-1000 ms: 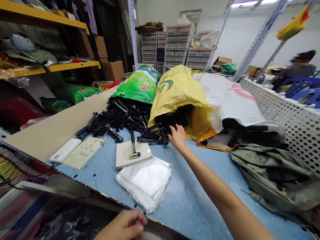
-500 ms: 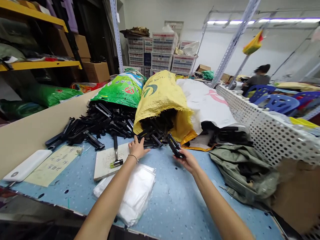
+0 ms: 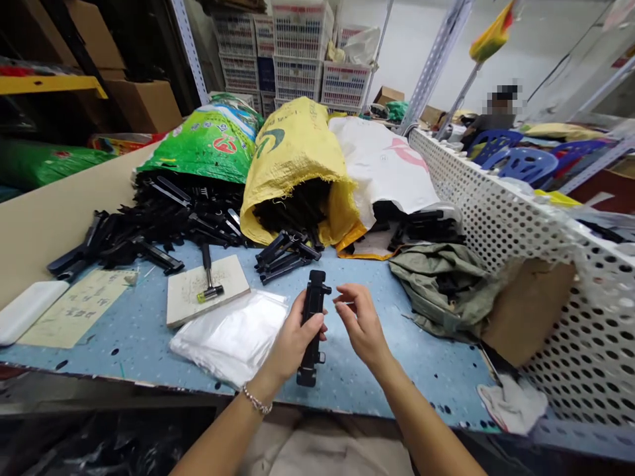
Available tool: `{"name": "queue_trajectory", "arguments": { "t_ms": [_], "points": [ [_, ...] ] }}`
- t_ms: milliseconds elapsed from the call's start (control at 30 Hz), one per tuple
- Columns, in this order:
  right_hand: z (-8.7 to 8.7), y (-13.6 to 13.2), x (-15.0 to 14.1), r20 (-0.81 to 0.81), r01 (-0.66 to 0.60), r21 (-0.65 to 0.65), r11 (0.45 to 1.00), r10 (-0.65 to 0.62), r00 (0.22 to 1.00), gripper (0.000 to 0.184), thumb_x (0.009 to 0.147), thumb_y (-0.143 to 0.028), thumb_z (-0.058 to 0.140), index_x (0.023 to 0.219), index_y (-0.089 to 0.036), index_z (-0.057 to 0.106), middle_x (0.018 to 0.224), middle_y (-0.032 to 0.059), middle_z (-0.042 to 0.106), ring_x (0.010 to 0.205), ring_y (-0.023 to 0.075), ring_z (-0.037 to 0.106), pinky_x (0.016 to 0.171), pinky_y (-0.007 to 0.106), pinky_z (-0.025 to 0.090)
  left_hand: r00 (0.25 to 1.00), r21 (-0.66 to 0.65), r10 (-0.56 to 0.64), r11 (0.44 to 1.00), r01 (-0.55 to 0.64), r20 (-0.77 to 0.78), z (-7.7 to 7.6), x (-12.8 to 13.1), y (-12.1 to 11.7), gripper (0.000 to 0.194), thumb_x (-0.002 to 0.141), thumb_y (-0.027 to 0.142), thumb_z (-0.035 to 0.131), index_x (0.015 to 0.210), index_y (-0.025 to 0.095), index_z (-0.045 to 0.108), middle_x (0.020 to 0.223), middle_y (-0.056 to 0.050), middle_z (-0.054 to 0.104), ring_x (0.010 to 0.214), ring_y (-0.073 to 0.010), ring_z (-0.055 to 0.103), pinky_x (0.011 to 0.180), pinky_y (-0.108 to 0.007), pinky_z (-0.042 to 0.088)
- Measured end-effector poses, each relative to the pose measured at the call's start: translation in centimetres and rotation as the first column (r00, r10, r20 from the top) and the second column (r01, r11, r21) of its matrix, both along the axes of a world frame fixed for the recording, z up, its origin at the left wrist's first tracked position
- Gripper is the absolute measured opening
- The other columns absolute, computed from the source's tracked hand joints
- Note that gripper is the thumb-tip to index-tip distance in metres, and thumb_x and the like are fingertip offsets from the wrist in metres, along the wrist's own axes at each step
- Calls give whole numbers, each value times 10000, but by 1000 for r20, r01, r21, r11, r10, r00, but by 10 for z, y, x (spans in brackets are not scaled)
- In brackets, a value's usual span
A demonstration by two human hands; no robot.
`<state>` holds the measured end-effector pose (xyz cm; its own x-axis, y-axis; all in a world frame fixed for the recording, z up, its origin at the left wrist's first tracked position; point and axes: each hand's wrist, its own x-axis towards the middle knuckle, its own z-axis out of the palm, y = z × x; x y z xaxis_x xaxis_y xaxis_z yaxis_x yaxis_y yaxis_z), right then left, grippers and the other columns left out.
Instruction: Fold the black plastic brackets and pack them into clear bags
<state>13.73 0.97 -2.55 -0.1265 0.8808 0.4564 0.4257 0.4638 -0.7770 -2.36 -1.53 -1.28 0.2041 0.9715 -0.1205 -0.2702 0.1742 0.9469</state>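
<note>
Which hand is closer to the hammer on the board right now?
Left. The left hand grips a black plastic part and is to the right of the hammer in this view. The right hand is farther away, on the far side of that part from the hammer.

Matt plastic, rough woven sacking

The black plastic fitting (image 3: pixel 312 324) looks matt, the yellow woven sack (image 3: pixel 292 158) coarse, the perforated metal panel (image 3: pixel 496 231) white, the blue tabletop (image 3: pixel 436 344) smooth.
</note>
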Motion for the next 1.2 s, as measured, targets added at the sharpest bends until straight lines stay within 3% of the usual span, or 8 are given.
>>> {"name": "queue_trajectory", "arguments": {
  "t_ms": [200,467,633,767,867,967,1133,1200],
  "points": [
    [0,14,-2,203,-72,190,979,32,979,197,974,-334,373,870,-221,496,755,21,510,693,166,495,648,302,433,999,-67,-34,997,35,19,4,0,-19,550,811,423,614,1296,232,441,988,-37,576,719,-112,584,658,-251,512],
    [-12,13,-5,137,-7,-49,999,14,990,192,952,-380,424,927,-214,516,767,14,576,665,153,547,620,285,450,984,-202,122,975,-93,132,-6,6,-8,453,761,487,638,1077,167,580,819,-20,643,666,-121,609,635,-245,503],
    [-14,-30,1,370,-401,120,908,334,867,204,920,-365,527,1060,-222,562,953,79,638,845,202,581,733,332,479,977,-274,196,947,-167,82,-10,-3,2,444,747,548,617,884,126,623,715,-44,672,614,-143,620,558,-235,483],
    [-14,-37,6,556,-450,117,885,317,768,199,954,-349,464,939,-209,604,786,55,633,707,181,564,644,305,444,987,-244,160,957,-155,-1,-28,-6,11,411,757,539,598,878,147,593,718,-48,679,636,-182,640,580,-279,503],
    [-5,-2,-2,577,-446,29,895,349,738,239,955,-389,456,903,-210,605,780,39,631,699,160,570,630,271,432,955,-30,148,987,-161,-257,-53,5,15,310,821,452,519,903,166,606,838,-68,695,805,-231,647,731,-349,516],
    [0,57,-31,590,-379,-9,925,311,745,209,961,-318,441,1046,-208,598,970,76,656,914,190,588,770,295,456,857,124,157,986,-110,-490,-76,31,10,255,837,305,486,1011,179,623,973,-100,682,945,-277,615,864,-424,471],
    [-12,145,-90,771,-320,-92,943,271,577,476,845,-33,448,1300,-164,496,1381,136,487,1321,248,358,1052,411,309,747,306,158,950,64,-645,-95,71,-6,289,778,171,551,1052,186,642,1095,-122,617,1116,-298,509,996,-475,386],
    [-13,162,-98,796,-337,-133,932,303,524,521,781,-34,536,1291,-136,508,1344,153,519,1340,282,330,1089,447,245,785,277,135,960,48,-604,-98,68,-4,303,782,178,561,1078,183,628,1084,-119,609,1106,-285,513,991,-470,398]
  ]
}}
